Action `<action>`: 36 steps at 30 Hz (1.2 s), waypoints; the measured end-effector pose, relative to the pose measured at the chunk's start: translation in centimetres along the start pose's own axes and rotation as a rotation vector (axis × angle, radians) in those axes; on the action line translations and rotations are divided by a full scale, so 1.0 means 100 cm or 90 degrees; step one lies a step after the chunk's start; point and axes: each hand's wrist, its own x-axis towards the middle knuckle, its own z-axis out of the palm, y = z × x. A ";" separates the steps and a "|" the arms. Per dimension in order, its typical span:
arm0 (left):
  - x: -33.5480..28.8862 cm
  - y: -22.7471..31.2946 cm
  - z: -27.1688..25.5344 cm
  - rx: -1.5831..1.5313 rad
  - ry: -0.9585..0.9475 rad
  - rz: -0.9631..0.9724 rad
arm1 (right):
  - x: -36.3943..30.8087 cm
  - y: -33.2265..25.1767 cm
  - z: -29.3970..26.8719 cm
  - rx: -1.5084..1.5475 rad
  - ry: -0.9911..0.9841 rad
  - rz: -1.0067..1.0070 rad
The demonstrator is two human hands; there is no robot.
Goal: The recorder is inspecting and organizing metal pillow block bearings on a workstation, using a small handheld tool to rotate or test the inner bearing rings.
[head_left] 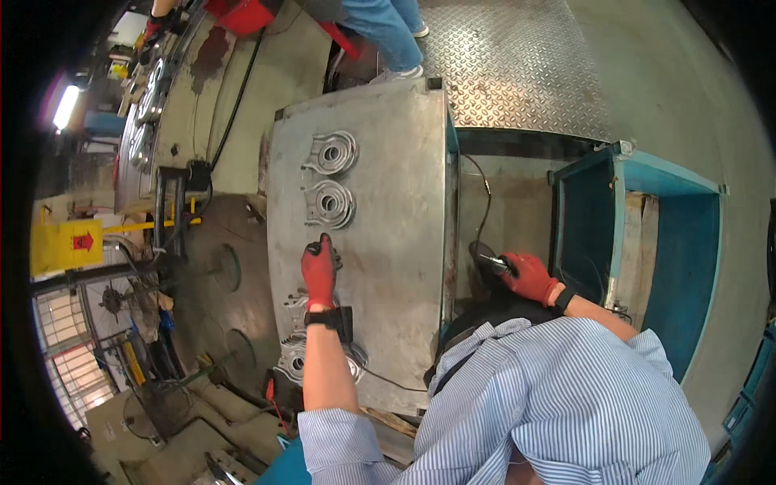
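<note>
My left hand (320, 273), in a red glove with black on the fingers, is over the left part of a grey metal table (396, 234). Its fingers are loosely bent and apart, and I see nothing in them. Just beyond it lie two round silver metal parts (329, 204) (332, 153), ring-shaped with a central hole and prongs to the left. Similar metal parts (293, 360) lie under my left wrist and forearm, partly hidden. Off the table's right edge, my right hand (531, 280) is closed around a small silver and black hand tool (495, 263) pointing left.
A dark hose (488, 194) hangs right of the table. A teal metal frame bin (671, 267) stands at the right. Beyond lies a diamond-plate platform (525, 65), with another person's jeans legs (388, 32) beside it. Left are a yellow sign (65, 245) and another workbench (194, 105).
</note>
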 end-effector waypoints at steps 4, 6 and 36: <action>0.086 -0.025 0.021 0.067 -0.019 0.077 | -0.010 0.016 -0.007 0.005 0.074 0.015; 0.116 -0.069 0.013 0.110 0.100 0.247 | -0.008 0.009 -0.018 0.017 0.052 0.022; -0.179 -0.046 0.047 -0.051 0.016 -0.037 | -0.006 -0.017 0.015 0.002 -0.066 -0.081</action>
